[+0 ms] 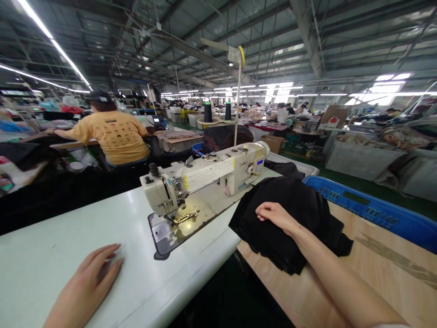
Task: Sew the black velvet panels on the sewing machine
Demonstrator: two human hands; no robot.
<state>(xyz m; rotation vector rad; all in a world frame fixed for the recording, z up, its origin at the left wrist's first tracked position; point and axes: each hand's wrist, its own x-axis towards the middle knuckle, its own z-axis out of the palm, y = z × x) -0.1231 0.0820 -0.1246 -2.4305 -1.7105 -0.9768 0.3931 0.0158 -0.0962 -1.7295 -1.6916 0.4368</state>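
Observation:
My left hand [90, 280] lies flat on the white sewing table [51, 246], fingers stretched out, holding nothing. My right hand [273, 214] rests on top of a pile of black fabric [290, 223] with its fingers curled down onto the cloth. The pile sits on a wooden side table [368, 273] to the right. A white industrial sewing machine [205, 177] stands between the two hands, its needle end facing the left hand and its lit steel plate [177, 225] bare.
A blue plastic crate [372, 209] lies behind the fabric pile. A person in a yellow shirt [114, 134] sits with their back to me at the left rear. Thread cones [207, 111] stand on a rack behind the machine. Further workstations fill the hall.

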